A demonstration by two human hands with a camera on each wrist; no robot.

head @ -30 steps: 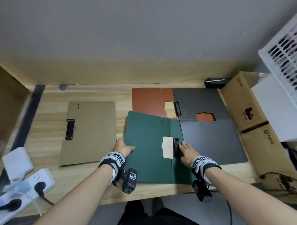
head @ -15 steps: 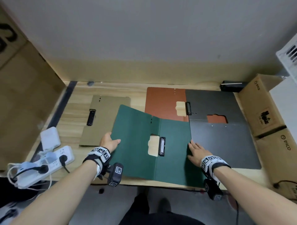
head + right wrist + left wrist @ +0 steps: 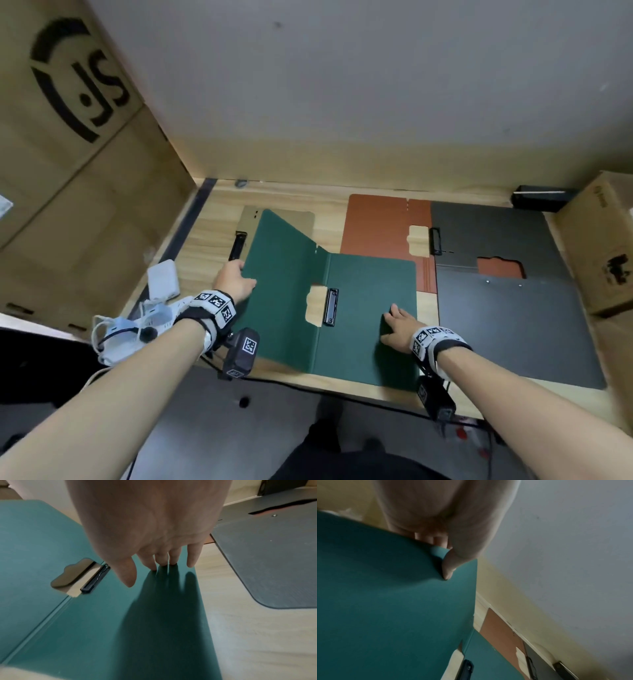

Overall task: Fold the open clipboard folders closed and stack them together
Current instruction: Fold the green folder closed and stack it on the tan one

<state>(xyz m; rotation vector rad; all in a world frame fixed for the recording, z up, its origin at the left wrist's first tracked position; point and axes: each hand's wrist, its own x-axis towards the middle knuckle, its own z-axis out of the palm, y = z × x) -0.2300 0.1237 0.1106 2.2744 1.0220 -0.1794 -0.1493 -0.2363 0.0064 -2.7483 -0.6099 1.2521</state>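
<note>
A green clipboard folder (image 3: pixel 363 308) lies open at the table's front, black clip (image 3: pixel 330 307) at its spine. My left hand (image 3: pixel 236 279) pinches the left cover's outer edge (image 3: pixel 436 553), thumb on top, and that cover is lifted off the table. My right hand (image 3: pixel 399 325) presses flat with straight fingers (image 3: pixel 173 557) on the right cover (image 3: pixel 154 615). Behind lie an open orange folder (image 3: pixel 380 226) and an open dark grey folder (image 3: pixel 513 308). A closed tan folder (image 3: pixel 250 219) lies partly hidden behind the raised green cover.
A power strip and white adapter (image 3: pixel 163 278) sit at the left table edge. Cardboard boxes (image 3: pixel 603 246) stand on the right, a large carton (image 3: pixel 68 137) on the left. A black box (image 3: pixel 537 202) sits at the back right by the wall.
The green folder has slid left, clear of the grey one. My left hand has raised its left cover; my right hand moved from the clip to the right cover.
</note>
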